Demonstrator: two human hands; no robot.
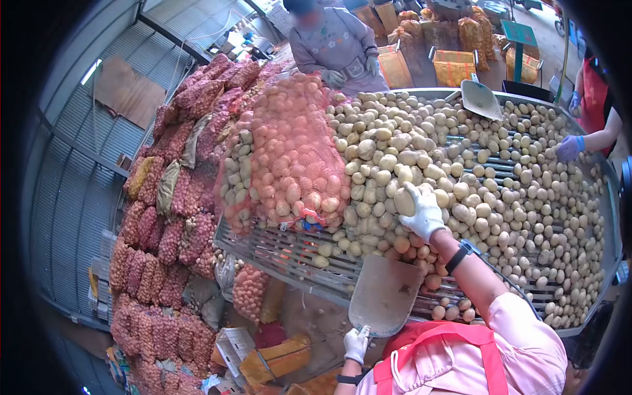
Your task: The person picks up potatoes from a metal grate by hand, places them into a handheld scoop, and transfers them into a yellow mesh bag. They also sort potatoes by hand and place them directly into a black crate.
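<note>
My left hand (pixel 357 343), in a white glove, is closed at the handle end of a worn metal scoop (pixel 385 296) at the table's near edge. The scoop's pan faces up, with no potatoes in it. My right hand (pixel 424 212), also gloved, reaches over the heap of potatoes (pixel 382 148), its fingers around a larger potato (pixel 404 201). Its palm side is hidden. Redder potatoes (pixel 431 266) lie between that forearm and the scoop. Left of the heap, a full red mesh sack (pixel 299 145) rests on the slatted table (pixel 263 253).
A co-worker (pixel 339 46) stands at the far side behind the sack. Another person's gloved hand (pixel 570 148) is over the right edge. A second scoop (pixel 482 100) lies at the back rim. Filled sacks (pixel 191 257) are stacked at left; yellow crates (pixel 454 68) stand behind.
</note>
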